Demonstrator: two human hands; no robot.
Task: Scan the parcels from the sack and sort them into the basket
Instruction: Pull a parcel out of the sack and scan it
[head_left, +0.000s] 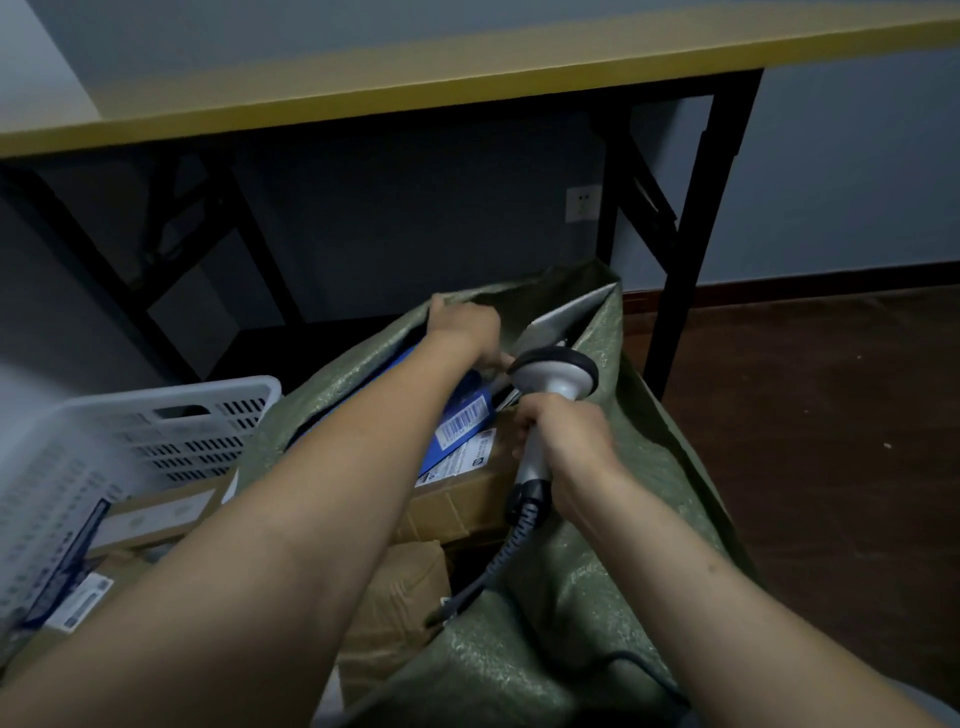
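Nearest, both forearms reach away from the camera and cover much of the green woven sack (597, 597). A coiled cable (498, 561) runs from below the right hand (563, 441) down over the sack's near fold, where its end is lost in shadow. Left of the cable a brown paper parcel (400, 597) is half hidden by the left forearm.

The right hand's fingers are wrapped tightly round the handle of the scanner (553, 376). Its head stands just beyond the knuckles, facing away, so the window cannot be seen. Left of those fingers lies a brown carton (467, 499), and on it the blue parcel (467, 410) with a barcode label, the rest under the left arm.

Far to the left of both hands, the white basket (156, 415) is cut off by the frame and holds blurred labelled parcels (156, 514).

Further in, the left hand (462, 325) lies at the blue parcel's far end by the sack's rim. Its fingertips are hidden, so whether it grips parcel or sack cannot be told. Right of its thumb a grey flat parcel (566, 317) leans in the sack. Beyond stands a yellow-edged table (467, 78).
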